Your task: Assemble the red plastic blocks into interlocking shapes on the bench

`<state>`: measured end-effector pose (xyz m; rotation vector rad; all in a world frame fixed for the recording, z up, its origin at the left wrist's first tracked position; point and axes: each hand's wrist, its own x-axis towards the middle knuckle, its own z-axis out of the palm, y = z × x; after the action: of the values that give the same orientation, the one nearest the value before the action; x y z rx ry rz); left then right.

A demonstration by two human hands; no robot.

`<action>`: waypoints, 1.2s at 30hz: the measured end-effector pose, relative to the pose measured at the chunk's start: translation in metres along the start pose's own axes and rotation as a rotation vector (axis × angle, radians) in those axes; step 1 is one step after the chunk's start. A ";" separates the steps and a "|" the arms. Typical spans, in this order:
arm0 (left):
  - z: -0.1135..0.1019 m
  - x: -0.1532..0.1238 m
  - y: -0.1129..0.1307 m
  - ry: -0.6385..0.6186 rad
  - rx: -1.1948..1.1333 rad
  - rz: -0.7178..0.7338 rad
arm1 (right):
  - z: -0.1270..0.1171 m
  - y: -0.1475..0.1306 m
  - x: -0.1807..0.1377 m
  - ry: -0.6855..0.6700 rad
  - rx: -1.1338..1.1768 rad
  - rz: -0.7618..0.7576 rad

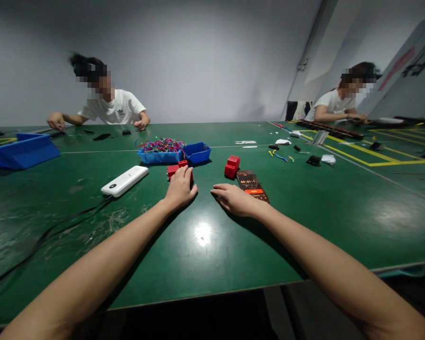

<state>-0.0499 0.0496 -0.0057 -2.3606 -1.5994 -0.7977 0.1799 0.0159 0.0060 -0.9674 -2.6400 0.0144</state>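
My left hand (180,189) rests at a red block-shaped part (173,171), its fingers stretched over it and its thumb apart on the right. The hand covers some of the red part, and a firm grip on it does not show. My right hand (239,199) lies low over the table with fingers extended and nothing in them. Just beyond it stands a second red block-shaped part (232,166). A phone (253,185) with a running timer on its screen lies beside the right hand, partly behind its wrist.
Behind my left hand sit a blue bin (159,157) heaped with coloured wires and another blue bin (200,153). A white power bank (125,181) with a black cable lies left. Wire pieces (281,157) and black parts (313,161) lie right. Two people (122,106) work across the green table (205,264).
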 end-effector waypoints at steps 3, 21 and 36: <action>0.003 -0.001 0.000 -0.048 -0.008 -0.013 | 0.001 0.001 0.000 0.007 0.005 -0.001; -0.003 -0.009 0.030 -0.031 -0.250 0.594 | 0.002 0.006 0.003 0.015 0.177 0.145; -0.002 -0.006 0.023 -0.106 -0.375 0.340 | 0.003 0.005 0.011 0.098 0.280 0.166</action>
<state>-0.0310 0.0344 -0.0043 -2.8722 -1.1040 -0.9767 0.1744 0.0272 0.0054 -1.0556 -2.3803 0.3556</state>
